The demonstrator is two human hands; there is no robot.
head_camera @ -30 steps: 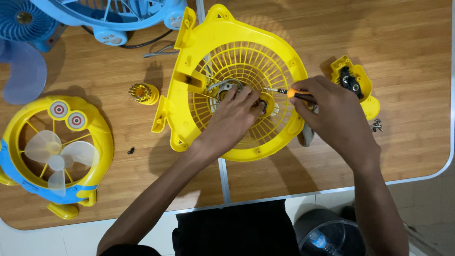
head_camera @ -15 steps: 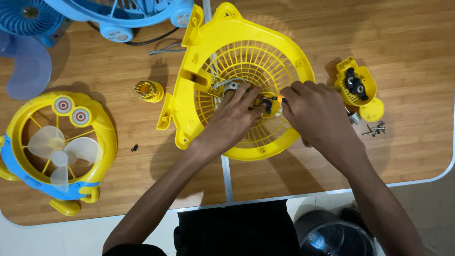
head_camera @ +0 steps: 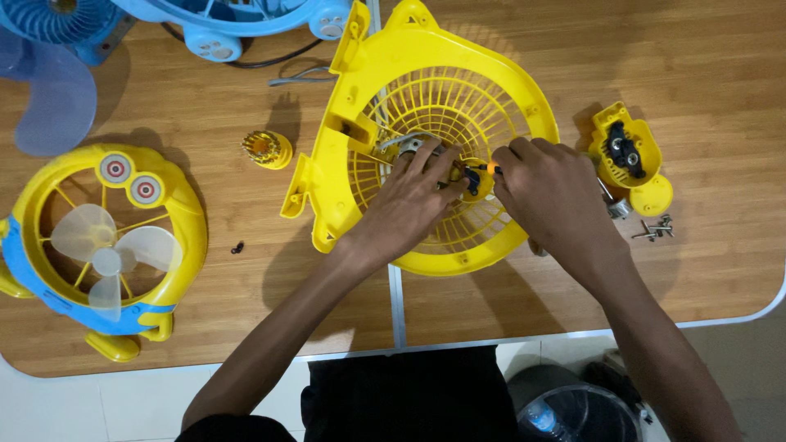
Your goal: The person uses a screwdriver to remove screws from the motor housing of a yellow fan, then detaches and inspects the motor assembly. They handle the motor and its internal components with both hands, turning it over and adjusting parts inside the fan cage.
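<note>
Resting on the grille (head_camera: pixel 426 98) at the table's (head_camera: pixel 704 82) middle, the left hand (head_camera: pixel 409 205) lies with fingers loosely spread, their tips pressing the motor (head_camera: pixel 409 147) at the grille's hub. Just right of it, the right hand (head_camera: pixel 557 200) is curled tight around a screwdriver (head_camera: pixel 483 169), tip aimed at that hub.

Right hand (head_camera: pixel 550 196) closer to left hand (head_camera: pixel 413 200)
</note>
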